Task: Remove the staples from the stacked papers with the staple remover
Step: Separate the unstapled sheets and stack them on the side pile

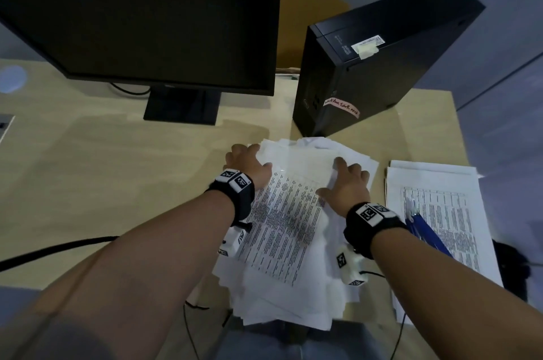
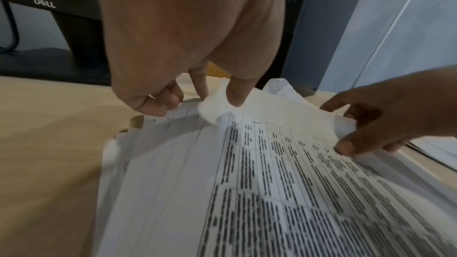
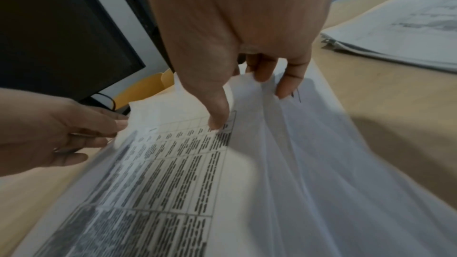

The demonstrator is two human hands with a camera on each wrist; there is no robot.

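Stacked papers (image 1: 286,230): loose pile of white sheets printed with tables, on the tan desk (image 1: 117,177) at its near edge, in front of the black computer tower (image 1: 367,65); the sheets are fanned and uneven.

Left hand (image 1: 246,164): at the far left corner of the pile. Thumb (image 2: 237,93) presses on top of a raised, curled sheet corner, with fingers curled behind it, so the corner is pinched. A ring shows on one finger.

Right hand (image 1: 346,183): at the far right side of the same pile. Thumb (image 3: 217,112) lies on the printed top sheet; the other fingers (image 3: 289,81) curl under the edges of the upper sheets, lifting and gripping them.

Staple remover (image 1: 426,230): a blue tool, shape not clear, lying on a second paper pile (image 1: 458,212) to the right, apart from both hands.

Monitor (image 1: 147,13): black, on its stand, at the far left of the desk.

Both wrists carry black bands with white marker tags.
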